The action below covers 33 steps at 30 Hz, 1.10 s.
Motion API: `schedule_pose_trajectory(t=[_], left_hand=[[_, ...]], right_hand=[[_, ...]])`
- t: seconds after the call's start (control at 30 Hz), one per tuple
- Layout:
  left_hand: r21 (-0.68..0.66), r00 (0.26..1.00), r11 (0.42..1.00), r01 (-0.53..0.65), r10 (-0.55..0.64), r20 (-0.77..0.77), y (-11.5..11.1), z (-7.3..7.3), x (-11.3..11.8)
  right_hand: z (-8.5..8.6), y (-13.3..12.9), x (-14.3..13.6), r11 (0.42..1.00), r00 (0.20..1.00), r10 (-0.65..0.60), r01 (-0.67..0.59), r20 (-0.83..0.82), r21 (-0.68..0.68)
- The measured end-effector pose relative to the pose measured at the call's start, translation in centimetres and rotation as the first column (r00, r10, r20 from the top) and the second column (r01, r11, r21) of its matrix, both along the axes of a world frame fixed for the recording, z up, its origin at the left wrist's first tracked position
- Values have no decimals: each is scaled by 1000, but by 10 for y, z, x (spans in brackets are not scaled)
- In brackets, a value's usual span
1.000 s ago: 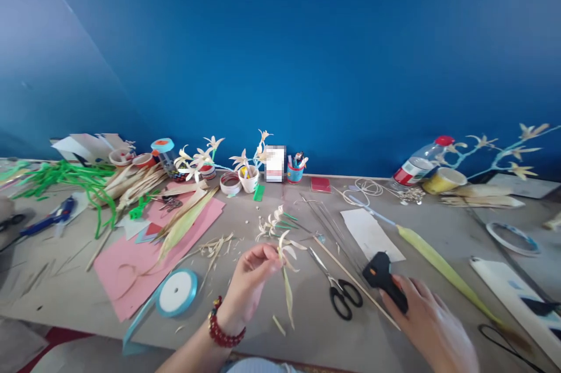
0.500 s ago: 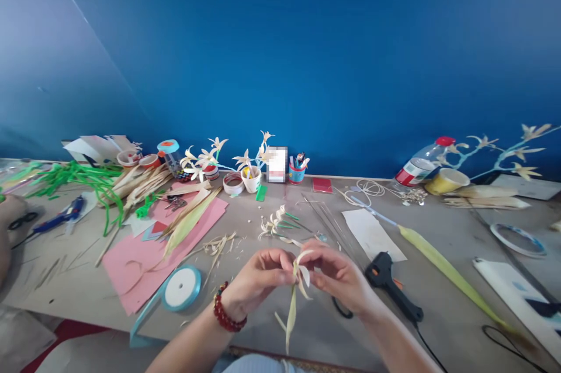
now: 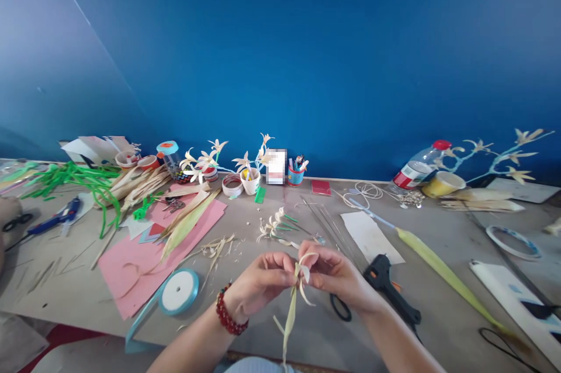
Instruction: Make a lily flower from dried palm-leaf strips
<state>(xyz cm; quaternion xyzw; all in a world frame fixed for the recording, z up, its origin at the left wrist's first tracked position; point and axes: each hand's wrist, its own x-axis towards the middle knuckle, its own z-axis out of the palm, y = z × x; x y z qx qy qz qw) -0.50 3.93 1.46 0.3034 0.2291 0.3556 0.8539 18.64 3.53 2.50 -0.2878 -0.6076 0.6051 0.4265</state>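
The left hand (image 3: 265, 279) and the right hand (image 3: 337, 279) are positioned side by side above the near part of the table (image 3: 87, 288). The pale flower (image 3: 305, 275) is located between them. The left thumb and fingers are pinched on the flower's base; the right thumb and fingers are closed on its petals. A pale green strip (image 3: 289, 323) hangs below the left fingertips toward the near edge. A red bead bracelet (image 3: 230, 311) encircles the left wrist. Beneath the right hand, the scissors (image 3: 333, 304) are mostly covered; one black handle loop is exposed. The black glue gun (image 3: 392, 291) lies just beside the right wrist, on its outer side. To the left of the left hand, the blue ribbon spool (image 3: 179, 291) lies flat, its edge near the pink sheet (image 3: 116, 279). Beyond the hands are a group of small white flowers (image 3: 274, 225) with green stems and, to their right, a white paper (image 3: 372, 237). Along the back, a pen cup (image 3: 296, 175) stands near the centre and a bottle (image 3: 414, 174) with a red cap leans at the right. A blue wall (image 3: 280, 57) rises behind them.
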Motion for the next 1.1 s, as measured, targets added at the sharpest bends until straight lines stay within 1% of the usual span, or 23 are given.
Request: schedule_pose_trajectory(t=[0.1, 0.17, 0.3, 0.37, 0.43, 0.47, 0.53, 0.6, 0.63, 0.67, 0.73, 0.8, 0.87, 0.93, 1.0, 1.03, 1.1], left_hand=[[-6, 1000, 1000, 7, -7, 15, -1, -1, -1], [-20, 1000, 1000, 12, -11, 23, -2, -3, -1], [-50, 999, 998, 28, -27, 36, -1, -5, -1], [-59, 998, 997, 43, -41, 42, -1, -5, -1], [-31, 999, 999, 38, -37, 34, 0, -4, -1], [6, 1000, 1000, 15, -15, 22, 1, -3, -2], [108, 997, 992, -68, 71, -22, 3, -2, -3], [214, 977, 961, -176, 198, -84, 5, -2, -5], [264, 958, 938, -223, 261, -120, 6, -3, -6], [315, 934, 913, -259, 319, -158, 7, -4, -7], [425, 878, 855, -297, 420, -231, 8, -5, -7], [541, 812, 791, -287, 500, -301, 7, -6, -6], [636, 748, 732, -244, 560, -357, 5, -4, -4], [688, 708, 700, -194, 585, -396, 3, 0, -1], [708, 690, 687, -160, 591, -418, 1, 5, 0], [716, 682, 681, -150, 596, -424, 0, 7, 1], [737, 661, 662, -132, 613, -433, -1, 10, 2]], right_hand=[[-2, 0, 2, 1000, 1000, -10, 10, -17, 27], [-2, 0, 3, 999, 1000, 8, -7, -15, 31], [-3, 2, 2, 999, 999, 37, -37, 1, 14], [-4, 2, -1, 999, 999, 45, -46, -24, -8], [-6, 1, -2, 999, 998, 25, -27, -63, -24], [-7, -1, -1, 999, 997, -4, 2, -83, -33], [-9, -4, 5, 993, 989, -101, 94, -106, -65], [-10, -9, 15, 974, 974, -211, 201, -87, -104], [-10, -11, 21, 962, 964, -258, 251, -58, -103], [-9, -13, 27, 951, 953, -301, 299, -23, -74], [-4, -17, 35, 923, 923, -382, 378, 44, 64], [4, -21, 37, 870, 884, -456, 420, 101, 257], [13, -24, 32, 795, 843, -516, 405, 153, 452], [22, -25, 22, 703, 794, -569, 335, 215, 627], [27, -23, 11, 595, 743, -621, 239, 251, 767], [28, -22, 7, 545, 723, -641, 191, 258, 816], [29, -18, 0, 464, 703, -663, 115, 258, 878]])
